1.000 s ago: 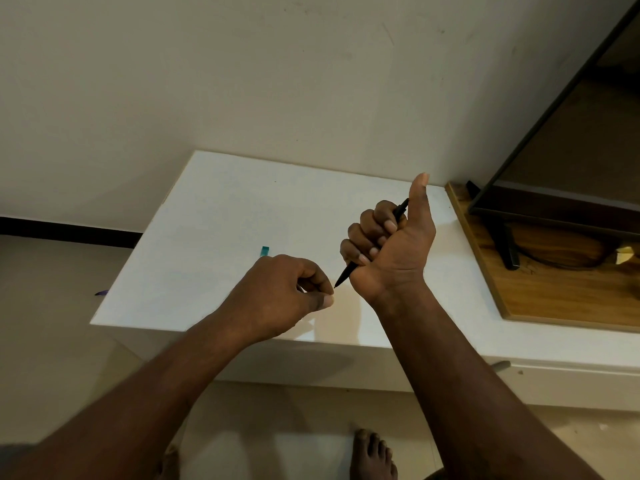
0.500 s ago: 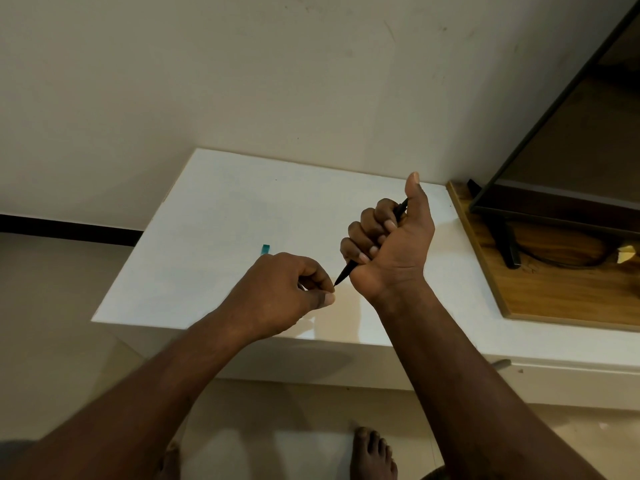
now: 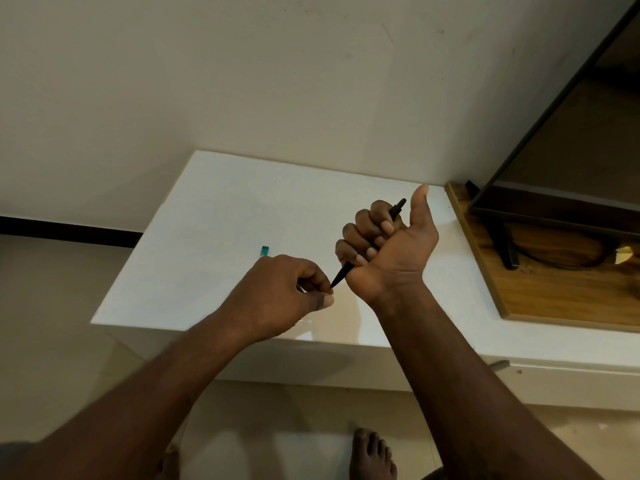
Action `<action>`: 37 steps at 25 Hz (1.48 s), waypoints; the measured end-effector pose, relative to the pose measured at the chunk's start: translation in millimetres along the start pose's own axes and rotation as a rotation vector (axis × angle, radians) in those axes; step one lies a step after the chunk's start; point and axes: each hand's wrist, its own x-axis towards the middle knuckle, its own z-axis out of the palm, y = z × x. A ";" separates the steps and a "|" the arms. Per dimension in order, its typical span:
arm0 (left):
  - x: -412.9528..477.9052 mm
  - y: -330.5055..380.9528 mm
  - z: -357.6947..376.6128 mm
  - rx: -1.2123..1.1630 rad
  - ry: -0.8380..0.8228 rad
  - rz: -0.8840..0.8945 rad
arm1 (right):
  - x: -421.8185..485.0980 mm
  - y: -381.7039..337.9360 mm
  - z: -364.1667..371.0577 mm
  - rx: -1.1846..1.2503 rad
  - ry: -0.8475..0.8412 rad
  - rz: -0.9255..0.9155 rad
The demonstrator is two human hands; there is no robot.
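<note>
My right hand (image 3: 388, 252) is clenched in a fist round the black pen (image 3: 342, 274), holding it above the front part of the white tabletop (image 3: 214, 233); the pen's point slants down towards my left hand and its push-button end sticks out above my forefinger. Half a second ago my thumb leaned in over that button; now it stands straight up and well off it, so the button shows bare. I judge that a press has just been made and let go, though I cannot tell from here whether the writing tip is out. My left hand (image 3: 280, 292) has hardly moved; its fingers are curled, and the thumb and forefinger are drawn together right at the pen's point, touching it. Whether they nip the point itself or only rest against it I cannot tell. It looks as if I am checking the tip end while the right hand works the click, so the next thing is probably another press. A small teal piece (image 3: 265, 251) lies on the tabletop just beyond my left knuckles; to the right a wooden board (image 3: 554, 299) carries a dark screen (image 3: 561, 161); my bare foot (image 3: 372, 455) shows on the floor below.
</note>
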 end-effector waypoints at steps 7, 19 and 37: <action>-0.3 1.5 -0.5 0.000 0.000 0.001 | -0.3 -0.1 -1.3 0.011 0.000 -0.018; -0.9 4.4 -2.6 -0.009 -0.005 -0.010 | 1.5 0.3 -1.2 -0.027 0.060 -0.066; 0.4 3.4 -2.1 -0.002 -0.004 -0.011 | 2.3 0.4 -0.7 -0.026 0.092 -0.052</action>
